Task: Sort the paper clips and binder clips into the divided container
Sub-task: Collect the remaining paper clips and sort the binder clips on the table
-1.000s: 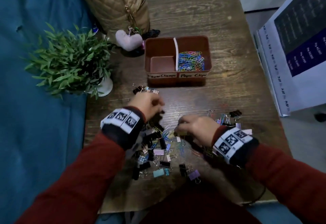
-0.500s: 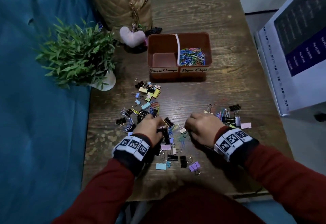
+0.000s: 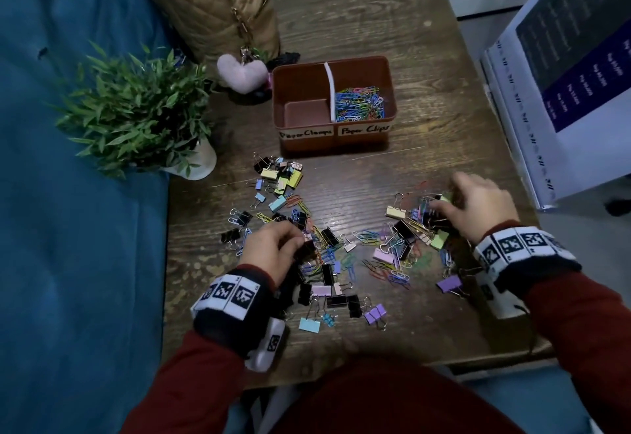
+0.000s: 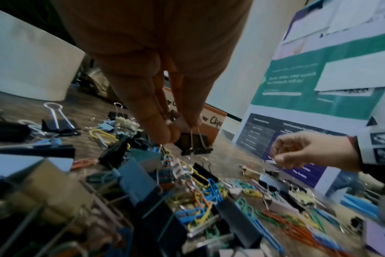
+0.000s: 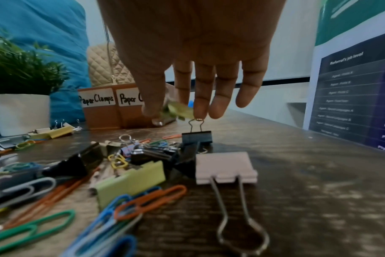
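A brown divided container (image 3: 333, 141) stands mid-table, labelled "Paper Clamps" on the left and "Paper Clips" on the right. Its right compartment holds coloured paper clips (image 3: 359, 105); the left one looks bare. Mixed binder clips and paper clips (image 3: 345, 252) lie scattered in front. My left hand (image 3: 273, 249) pinches a black binder clip (image 4: 195, 143) by its wire handles. My right hand (image 3: 474, 204) pinches a yellow-green binder clip (image 5: 179, 110) over the right-hand pile, and a black binder clip (image 5: 197, 137) stands just below its fingertips.
A potted plant (image 3: 136, 116) stands at the table's left edge, with a quilted tan bag (image 3: 205, 3) and a pink heart charm (image 3: 242, 73) behind the container. A printed board (image 3: 563, 75) leans at the right. A blue sofa (image 3: 68, 194) borders the left side.
My right hand has moved right and away from me to the right-hand pile and picked up a yellow-green clip. My left hand stays in the left pile, now pinching a black clip.
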### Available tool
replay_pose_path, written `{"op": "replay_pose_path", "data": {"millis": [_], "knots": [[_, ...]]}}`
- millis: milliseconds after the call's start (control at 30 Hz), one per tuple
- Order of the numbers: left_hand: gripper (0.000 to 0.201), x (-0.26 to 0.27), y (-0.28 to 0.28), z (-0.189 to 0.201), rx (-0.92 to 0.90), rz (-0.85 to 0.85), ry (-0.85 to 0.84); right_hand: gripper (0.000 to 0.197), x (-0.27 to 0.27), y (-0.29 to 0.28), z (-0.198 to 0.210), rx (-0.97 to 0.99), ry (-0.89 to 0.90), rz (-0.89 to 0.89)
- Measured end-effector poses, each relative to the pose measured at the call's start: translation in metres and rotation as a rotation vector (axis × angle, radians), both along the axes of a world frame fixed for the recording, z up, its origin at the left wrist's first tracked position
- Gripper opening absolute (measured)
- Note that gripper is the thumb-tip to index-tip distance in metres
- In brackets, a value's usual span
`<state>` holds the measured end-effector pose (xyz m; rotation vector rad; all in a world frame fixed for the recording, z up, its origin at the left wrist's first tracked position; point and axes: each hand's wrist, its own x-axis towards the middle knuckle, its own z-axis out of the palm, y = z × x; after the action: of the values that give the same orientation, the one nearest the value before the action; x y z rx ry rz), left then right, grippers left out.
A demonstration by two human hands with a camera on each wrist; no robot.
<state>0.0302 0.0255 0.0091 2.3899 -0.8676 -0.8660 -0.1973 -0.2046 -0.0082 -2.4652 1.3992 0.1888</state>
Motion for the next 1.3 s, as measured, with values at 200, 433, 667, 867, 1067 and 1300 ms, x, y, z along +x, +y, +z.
{"op": "replay_pose_path", "data": {"millis": [200, 433, 667, 867, 1067, 1300], "knots": [[0.011, 0.016, 0.005, 0.006, -0.034, 0.137, 0.047, 0.028, 0.035, 0.040, 0.002, 0.078, -0.216, 0.236], [0.028, 0.018, 0.009, 0.000, -0.173, 0.227, 0.247, 0.029, 0.104, 0.107, 0.011, 0.497, -0.372, 0.388], [0.022, 0.001, -0.014, 0.001, -0.249, 0.190, 0.214, 0.051, 0.118, 0.107, 0.010, 0.756, -0.532, 0.029], [0.011, 0.002, -0.078, 0.002, -0.186, 0.035, 0.096, 0.028, 0.068, 0.066, -0.002, 0.580, -0.589, -0.223], [0.010, -0.018, -0.133, -0.005, -0.149, -0.097, 0.046, 0.011, 0.001, 0.035, -0.013, 0.254, -0.405, -0.396], [0.020, -0.031, -0.137, -0.016, -0.074, -0.340, -0.082, 0.015, 0.007, 0.016, -0.006, 0.022, -0.051, -0.107]]}}
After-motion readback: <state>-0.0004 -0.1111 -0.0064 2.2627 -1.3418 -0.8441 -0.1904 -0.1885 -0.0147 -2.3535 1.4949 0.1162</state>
